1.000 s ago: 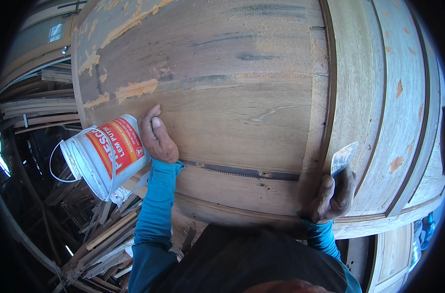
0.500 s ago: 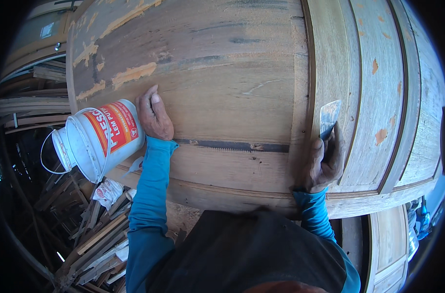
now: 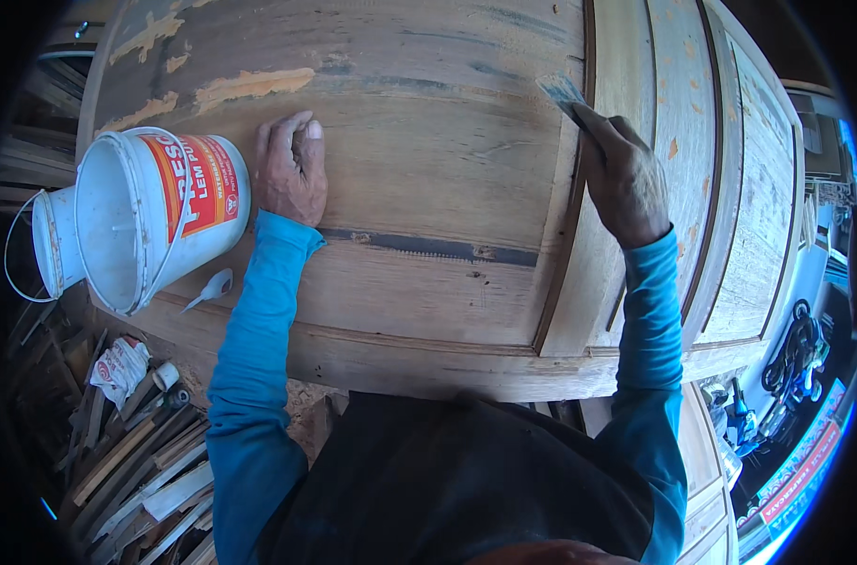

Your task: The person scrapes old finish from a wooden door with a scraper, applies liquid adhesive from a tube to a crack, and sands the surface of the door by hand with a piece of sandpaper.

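Gripping the putty knife (image 3: 562,92) now in the right hand (image 3: 626,174), fingers clamped around it, blade poking out ahead of them and up to the left, over the right-hand part of the wooden panel (image 3: 428,179). Hard to tell whether actually touching the grain. Reads as blade work on the panel's face, scraping or spreading, no telling which. Calls next, by the look of it, for a low blade angle and even pressure, knuckles kept off the raised moulding (image 3: 565,254) just below those fingers. Over to the left hand (image 3: 292,174), seemingly resting on the same panel, fingers curled in; can't tell whether closed on anything underneath. Spotting orange filler (image 3: 254,87) just beyond the left fingers, and a dark strip (image 3: 447,247) running between the two hands, nearer the body than either set of fingers. Immediately left of the left fingers, a white bucket (image 3: 198,184) with a red-and-orange label; below it, a small white plastic piece (image 3: 209,287). Farther out, well below the left fingers, loose timber offcuts (image 3: 155,471); far off to the right of the right fingers, a motorcycle (image 3: 795,358).
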The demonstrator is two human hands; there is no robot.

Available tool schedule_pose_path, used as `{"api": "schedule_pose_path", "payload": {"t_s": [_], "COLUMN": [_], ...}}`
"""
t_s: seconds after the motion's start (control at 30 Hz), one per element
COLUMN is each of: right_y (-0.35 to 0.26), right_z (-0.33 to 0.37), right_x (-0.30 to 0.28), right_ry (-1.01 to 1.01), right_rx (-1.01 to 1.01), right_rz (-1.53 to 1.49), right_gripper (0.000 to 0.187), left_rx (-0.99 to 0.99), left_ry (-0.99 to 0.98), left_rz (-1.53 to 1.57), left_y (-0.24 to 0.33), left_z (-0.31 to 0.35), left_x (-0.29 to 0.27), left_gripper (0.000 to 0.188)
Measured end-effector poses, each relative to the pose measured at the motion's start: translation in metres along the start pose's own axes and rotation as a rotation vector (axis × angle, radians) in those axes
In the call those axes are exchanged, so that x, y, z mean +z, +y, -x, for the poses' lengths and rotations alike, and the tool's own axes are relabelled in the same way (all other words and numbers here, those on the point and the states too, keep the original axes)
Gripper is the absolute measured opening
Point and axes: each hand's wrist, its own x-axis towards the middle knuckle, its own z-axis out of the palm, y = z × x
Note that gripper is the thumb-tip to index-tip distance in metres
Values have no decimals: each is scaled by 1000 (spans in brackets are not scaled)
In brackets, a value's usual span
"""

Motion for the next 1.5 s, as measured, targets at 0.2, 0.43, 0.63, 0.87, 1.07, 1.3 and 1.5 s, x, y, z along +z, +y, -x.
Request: {"api": "schedule_pose_path", "payload": {"t_s": [0.2, 0.43, 0.63, 0.87, 1.07, 1.3, 1.5], "right_y": [-2, -25, -1, 24, 18, -2, 14], "right_z": [-88, -137, -130, -101, -100, -107, -92], "right_x": [-1, -24, -6, -29, -32, -2, -18], "right_ry": [-191, -378, -355, -355, -324, -335, -310], "right_rx": [-446, -498, -402, -396, -317, -458, -509], "right_rz": [341, 345, 310, 417, 333, 292, 388], "right_gripper": [25, 12, 24, 17, 20, 22, 19], "left_rx": [14, 7, 12, -38, -30, -24, 6], "left_ry": [29, 61, 53, 15, 41, 42, 61], "left_rz": [80, 95, 104, 110, 116, 118, 105], "left_y": [-5, -9, -6, -6, -4, -6, -8], "left_z": [0, 1, -2, 0, -2, -1, 0], "left_x": [4, 3, 3, 0, 3, 5, 2], "left_gripper": [29, 26, 25, 28, 25, 25, 26]}}
